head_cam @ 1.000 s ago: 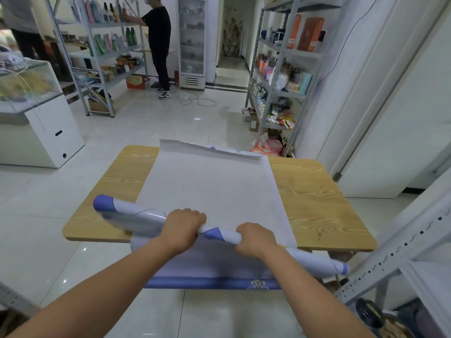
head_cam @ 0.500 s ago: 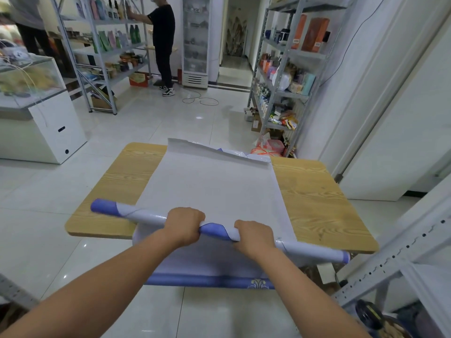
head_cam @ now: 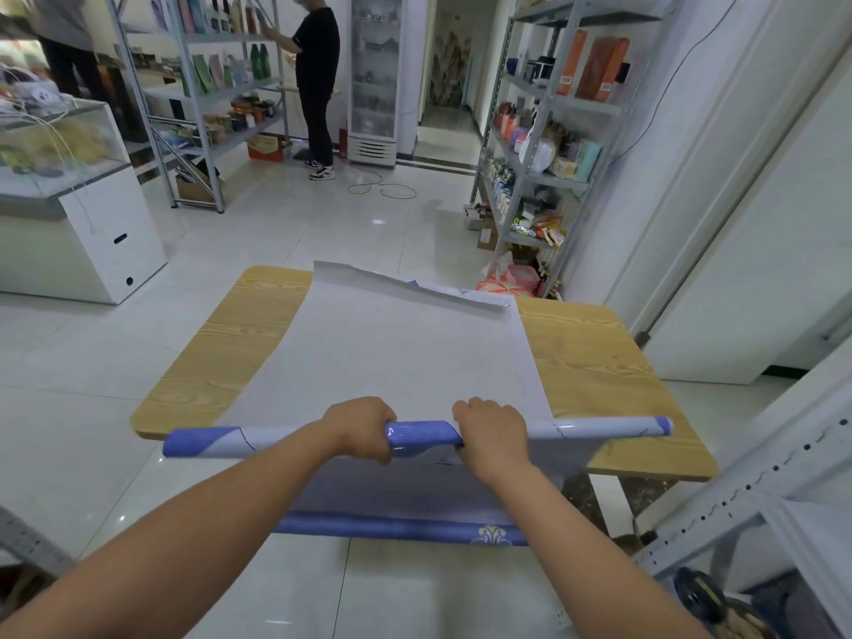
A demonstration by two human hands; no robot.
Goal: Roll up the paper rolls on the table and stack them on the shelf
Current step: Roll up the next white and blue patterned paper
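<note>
Holding a paper roll [head_cam: 424, 435] at the near edge of the wooden surface [head_cam: 594, 362].
Left hand [head_cam: 362, 428] and right hand [head_cam: 493, 431] sit side by side on its middle, each grip closed around it; beyond, the unrolled white sheet [head_cam: 401, 352] lies across the surface.

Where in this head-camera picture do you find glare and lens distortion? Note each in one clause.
Head view: bright glare spots dot the floor tiles; head view: a small white highlight sits on the glossy roll; head view: the wide lens makes the right-hand shelf and table edges lean and bow.
</note>
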